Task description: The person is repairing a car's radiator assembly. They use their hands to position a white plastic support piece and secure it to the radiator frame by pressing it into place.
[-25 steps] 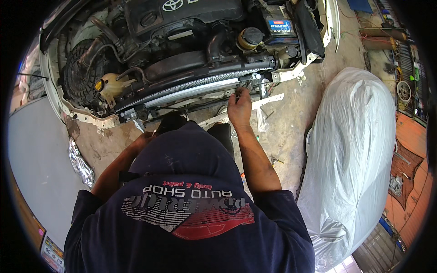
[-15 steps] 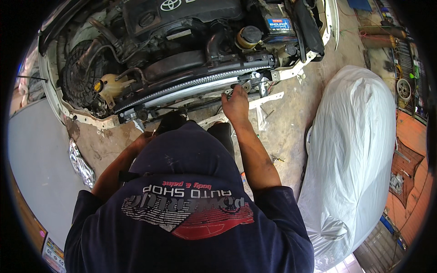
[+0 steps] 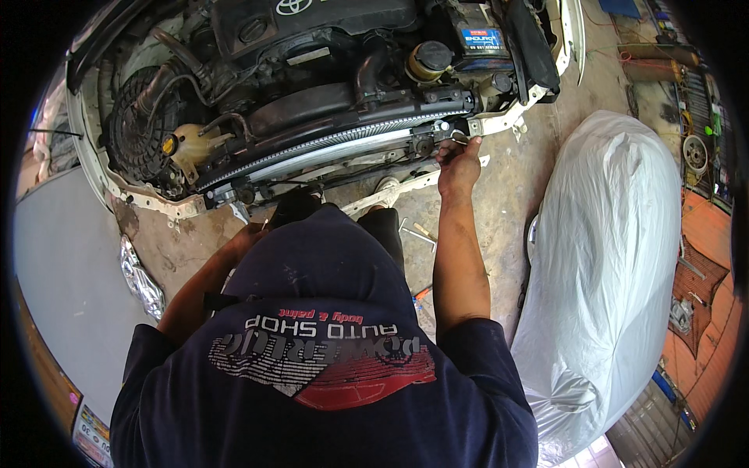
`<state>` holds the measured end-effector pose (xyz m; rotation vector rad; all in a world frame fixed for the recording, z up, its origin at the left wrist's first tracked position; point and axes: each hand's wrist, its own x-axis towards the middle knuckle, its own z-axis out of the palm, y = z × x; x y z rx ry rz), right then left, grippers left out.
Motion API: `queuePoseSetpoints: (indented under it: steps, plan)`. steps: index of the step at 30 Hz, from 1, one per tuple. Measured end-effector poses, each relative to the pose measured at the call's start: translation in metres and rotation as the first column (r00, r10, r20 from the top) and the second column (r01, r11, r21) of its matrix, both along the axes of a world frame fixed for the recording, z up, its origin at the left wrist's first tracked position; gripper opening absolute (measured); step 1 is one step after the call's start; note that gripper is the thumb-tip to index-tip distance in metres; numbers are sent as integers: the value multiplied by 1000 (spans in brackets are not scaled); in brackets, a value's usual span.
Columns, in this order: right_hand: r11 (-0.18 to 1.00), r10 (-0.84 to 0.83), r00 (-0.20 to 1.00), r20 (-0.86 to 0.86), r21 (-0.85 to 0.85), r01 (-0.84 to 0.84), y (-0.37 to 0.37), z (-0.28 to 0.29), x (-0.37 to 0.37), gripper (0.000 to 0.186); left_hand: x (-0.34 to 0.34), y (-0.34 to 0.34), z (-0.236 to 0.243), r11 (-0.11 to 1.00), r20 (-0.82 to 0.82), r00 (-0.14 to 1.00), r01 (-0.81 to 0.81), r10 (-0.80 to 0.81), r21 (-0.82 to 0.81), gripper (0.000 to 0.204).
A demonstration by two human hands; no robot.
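My right hand is at the right end of a silver radiator-like core in the front of an open car engine bay. Its fingers are curled in beside the metal fittings there, with the thumb up near the pale body frame. Whatever those fingers grip is hidden. Low at the left, my left hand is closed beside my dark shirt, which covers part of it. A small pale tip sticks out by its fingers, too small to name.
Behind the core are a yellowed plastic reservoir, a round-capped reservoir and a battery. A pale metal bar lies below. Hand tools rest on the concrete. A large object under a silver cover stands at right.
My right hand has moved right along the front of the core, from near its lower right part to the fittings at its end. The left hand has stayed nearly still.
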<state>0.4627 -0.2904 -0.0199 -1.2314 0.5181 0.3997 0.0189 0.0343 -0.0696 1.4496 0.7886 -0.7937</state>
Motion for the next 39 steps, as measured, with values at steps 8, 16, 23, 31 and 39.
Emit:
queuePoseSetpoints:
  steps: [8, 16, 23, 31, 39]
  plan:
    - [958, 228, 966, 122, -206, -200, 2, 19, -7, 44, -10, 4, -9, 984, 186, 967, 162, -172, 72, 31]
    - [604, 714, 602, 357, -748, -274, 6, -1, -62, 26, 4, -2, 4, 994, -57, 995, -82, 78, -70, 41]
    - [549, 757, 538, 371, -807, -215, 13, 0, -59, 28, 15, -2, 16, 1000, -80, 997, 16, -15, 15, 42]
    - [991, 132, 967, 219, -44, -125, 8, -8, -22, 33, -8, 8, -9, 972, 186, 955, 219, -231, 81, 34]
    - [905, 353, 863, 362, -366, -217, -4, -2, -45, 27, 2, 0, 2, 1000, -33, 999, -15, 15, -8, 37]
